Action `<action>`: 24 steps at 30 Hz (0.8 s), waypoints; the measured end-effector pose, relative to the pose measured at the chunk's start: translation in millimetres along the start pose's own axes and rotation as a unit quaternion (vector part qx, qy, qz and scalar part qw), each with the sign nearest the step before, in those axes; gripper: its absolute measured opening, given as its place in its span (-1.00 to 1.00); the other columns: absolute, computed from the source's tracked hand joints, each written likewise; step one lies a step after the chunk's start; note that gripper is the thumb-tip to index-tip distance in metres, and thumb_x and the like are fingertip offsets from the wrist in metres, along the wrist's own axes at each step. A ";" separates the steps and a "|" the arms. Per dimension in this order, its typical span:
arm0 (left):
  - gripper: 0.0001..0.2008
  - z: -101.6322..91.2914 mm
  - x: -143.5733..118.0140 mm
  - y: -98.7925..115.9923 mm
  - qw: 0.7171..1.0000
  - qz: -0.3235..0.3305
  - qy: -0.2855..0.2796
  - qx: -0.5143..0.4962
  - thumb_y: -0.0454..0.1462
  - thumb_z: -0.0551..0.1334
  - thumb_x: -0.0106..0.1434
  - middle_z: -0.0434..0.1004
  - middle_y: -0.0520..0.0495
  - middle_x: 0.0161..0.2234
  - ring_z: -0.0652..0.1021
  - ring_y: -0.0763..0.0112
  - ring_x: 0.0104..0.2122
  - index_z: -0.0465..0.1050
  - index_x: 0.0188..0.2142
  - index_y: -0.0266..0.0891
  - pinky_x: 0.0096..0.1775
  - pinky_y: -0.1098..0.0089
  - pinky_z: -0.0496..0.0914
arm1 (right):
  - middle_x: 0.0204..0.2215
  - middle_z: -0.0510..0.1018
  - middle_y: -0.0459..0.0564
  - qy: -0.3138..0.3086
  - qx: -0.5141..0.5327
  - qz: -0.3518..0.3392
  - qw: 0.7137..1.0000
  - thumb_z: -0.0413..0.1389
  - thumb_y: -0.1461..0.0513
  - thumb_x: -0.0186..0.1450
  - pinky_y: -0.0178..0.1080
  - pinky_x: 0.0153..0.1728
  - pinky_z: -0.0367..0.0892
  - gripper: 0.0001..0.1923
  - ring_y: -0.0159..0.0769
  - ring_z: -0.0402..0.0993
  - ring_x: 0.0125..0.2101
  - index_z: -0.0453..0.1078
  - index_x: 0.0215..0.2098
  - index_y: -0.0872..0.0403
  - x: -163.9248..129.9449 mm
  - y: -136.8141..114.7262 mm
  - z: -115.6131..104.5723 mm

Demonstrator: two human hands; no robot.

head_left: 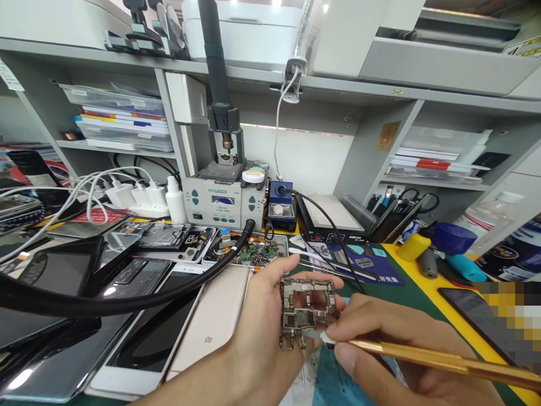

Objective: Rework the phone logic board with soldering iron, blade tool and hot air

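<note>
Pixelated patch (511, 316) at right edge.

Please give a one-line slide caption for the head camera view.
Left hand holds a phone motherboard; right hand applies a gold-handled tool.

Bare phone circuit board (306, 312): tan-gold frame, silver shields, dark chips. Slim metal tool handle (443, 359): bright gold, pale silvery tip. Counter mat (406, 293): dark green, yellow border at the right. Flat phone back cover (213, 321): champagne gold, small grey logo. Boxy soldering station (220, 203): pale grey-green casing, teal buttons, blue display. Thick hose (127, 301): glossy black. Small squeeze bottle (175, 198): white. Charger plugs and cables (131, 194): white. Small box stand (281, 206): dark blue. Shelving (296, 84): light grey.
</note>
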State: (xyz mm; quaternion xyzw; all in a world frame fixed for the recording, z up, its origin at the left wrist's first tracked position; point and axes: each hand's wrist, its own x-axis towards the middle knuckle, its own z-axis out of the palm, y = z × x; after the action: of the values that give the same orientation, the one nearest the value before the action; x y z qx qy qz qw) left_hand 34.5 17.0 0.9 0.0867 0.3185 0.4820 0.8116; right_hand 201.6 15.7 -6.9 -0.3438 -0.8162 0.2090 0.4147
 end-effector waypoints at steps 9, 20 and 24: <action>-0.47 -2.2 1.5 0.2 1.000 -0.012 -0.010 -0.025 -0.01 0.08 0.35 0.54 -0.22 -0.45 0.49 0.35 -0.50 0.63 -0.37 -0.42 -0.33 0.40 0.32 | -0.39 0.70 -0.10 -0.039 0.034 0.024 0.998 0.25 0.33 0.26 -0.40 -0.44 0.62 -0.81 -0.13 0.74 -0.26 0.61 -0.25 -0.10 1.5 -0.3 -4.1; -0.46 0.6 -0.3 -0.9 1.000 0.004 0.003 -0.009 -0.01 0.07 0.35 0.53 -0.20 -0.45 0.48 0.35 -0.48 0.62 -0.32 -0.44 -0.32 0.39 0.31 | -0.42 0.64 -0.13 -0.059 0.026 0.007 0.998 0.23 0.38 0.26 -0.36 -0.28 0.64 -0.80 -0.21 0.73 -0.31 0.58 -0.26 -0.06 3.4 -0.2 -6.4; -0.45 0.9 -0.5 -1.8 1.000 0.011 0.009 0.008 0.01 0.06 0.35 0.55 -0.23 -0.42 0.50 0.31 -0.44 0.63 -0.29 -0.44 -0.29 0.37 0.32 | -0.43 0.63 -0.12 -0.060 0.020 0.001 0.998 0.22 0.39 0.26 -0.34 -0.26 0.64 -0.79 -0.20 0.73 -0.29 0.58 -0.27 -0.06 3.2 -0.6 -5.7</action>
State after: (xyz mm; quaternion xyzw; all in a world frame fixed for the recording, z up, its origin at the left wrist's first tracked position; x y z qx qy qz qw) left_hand 36.2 15.8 1.1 0.0920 0.3286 0.4892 0.8026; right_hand 204.6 18.0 -1.6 -0.3234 -0.8349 0.2459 0.3713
